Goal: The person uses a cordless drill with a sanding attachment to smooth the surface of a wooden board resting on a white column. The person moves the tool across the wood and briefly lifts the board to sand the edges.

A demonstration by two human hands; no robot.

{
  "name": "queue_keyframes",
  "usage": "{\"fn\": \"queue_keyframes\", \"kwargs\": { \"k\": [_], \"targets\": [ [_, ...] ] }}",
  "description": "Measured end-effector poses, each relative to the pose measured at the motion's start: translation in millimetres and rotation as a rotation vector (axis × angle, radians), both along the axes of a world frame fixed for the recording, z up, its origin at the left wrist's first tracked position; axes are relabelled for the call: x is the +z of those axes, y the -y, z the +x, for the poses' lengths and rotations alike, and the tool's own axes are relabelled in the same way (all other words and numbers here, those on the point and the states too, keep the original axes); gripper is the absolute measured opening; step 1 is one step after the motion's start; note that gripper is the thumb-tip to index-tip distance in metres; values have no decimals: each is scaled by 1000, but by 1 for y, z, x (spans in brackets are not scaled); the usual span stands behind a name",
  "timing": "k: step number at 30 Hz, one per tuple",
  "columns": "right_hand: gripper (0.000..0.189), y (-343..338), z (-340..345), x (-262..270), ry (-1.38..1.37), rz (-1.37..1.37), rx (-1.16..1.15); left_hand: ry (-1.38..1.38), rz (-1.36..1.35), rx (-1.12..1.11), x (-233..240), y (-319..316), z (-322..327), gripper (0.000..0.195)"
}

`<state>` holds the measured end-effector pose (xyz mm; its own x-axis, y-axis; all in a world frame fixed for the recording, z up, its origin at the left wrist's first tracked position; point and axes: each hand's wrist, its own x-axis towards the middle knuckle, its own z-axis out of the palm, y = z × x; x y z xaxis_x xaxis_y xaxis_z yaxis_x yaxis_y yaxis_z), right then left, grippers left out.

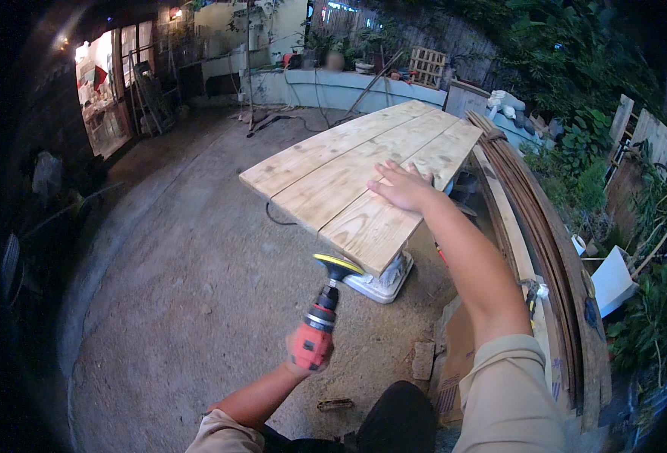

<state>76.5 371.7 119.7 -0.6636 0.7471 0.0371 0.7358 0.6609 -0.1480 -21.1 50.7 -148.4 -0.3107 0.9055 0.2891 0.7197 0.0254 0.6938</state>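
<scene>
My left hand [292,346] grips a red and black cordless drill [312,342], pointed up and away from me. A round backing pad with a yellow rim [339,265] is fitted in its chuck. The pad is at the near end edge of a pale wooden panel [333,170]; whether they touch I cannot tell. Two long grooves or seams run along the panel's knotty face. Flat on its right side lies my right hand [402,186], fingers spread and holding nothing. Under the panel's near corner, part of a white support base [387,287] shows.
Long wooden boards [543,243] lie stacked along the right. A brick [423,360] and cardboard [457,357] sit near my leg, with a small oblong object [335,404] on the concrete floor [197,294]. Behind the panel runs a low pale-blue wall [333,88].
</scene>
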Motion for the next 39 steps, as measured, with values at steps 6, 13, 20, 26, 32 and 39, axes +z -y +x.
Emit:
{"fn": "queue_keyframes", "kwargs": {
  "k": [6,13,20,26,32,39],
  "targets": [
    [76,5,-3,5,25,12,4,213,7,93,24,1,0,12],
    [77,5,-2,5,18,12,-3,-366,285,70,39,8,-9,16],
    [79,6,6,6,-22,-19,5,170,86,-108,56,28,8,20],
    [79,6,2,9,-5,-11,7,76,231,45,89,35,-6,19],
    [78,5,3,7,3,2,3,-402,266,-59,111,39,-8,15],
    [77,9,3,8,-22,-18,2,-494,243,-67,129,46,0,13]
  ]
}}
